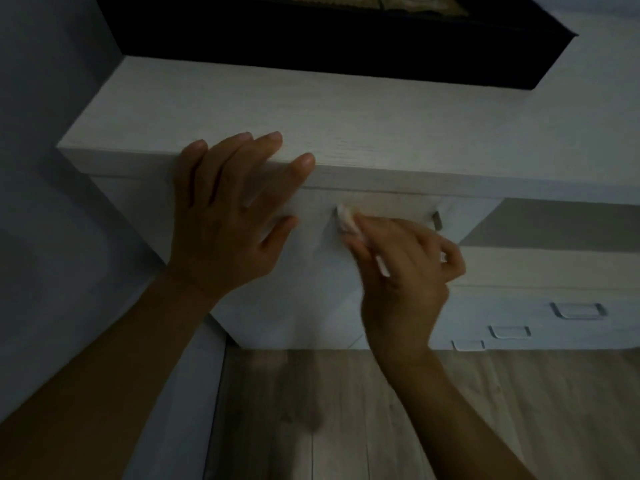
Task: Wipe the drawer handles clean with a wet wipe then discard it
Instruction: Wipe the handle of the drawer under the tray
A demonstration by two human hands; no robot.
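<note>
A white chest of drawers (311, 109) stands below me in dim light. Its top drawer carries a metal bar handle (437, 220), mostly hidden behind my right hand. My right hand (405, 271) is shut on a white wet wipe (347, 220) and presses it against the handle's left end. My left hand (232, 209) rests flat on the front edge of the chest's top, fingers spread, holding nothing.
A dark-framed picture (346, 39) leans on the wall behind the chest. To the right stands a lower white unit with three square drawer handles (577, 310). Wooden flooring (346, 410) lies below, and a wall (41, 168) closes the left side.
</note>
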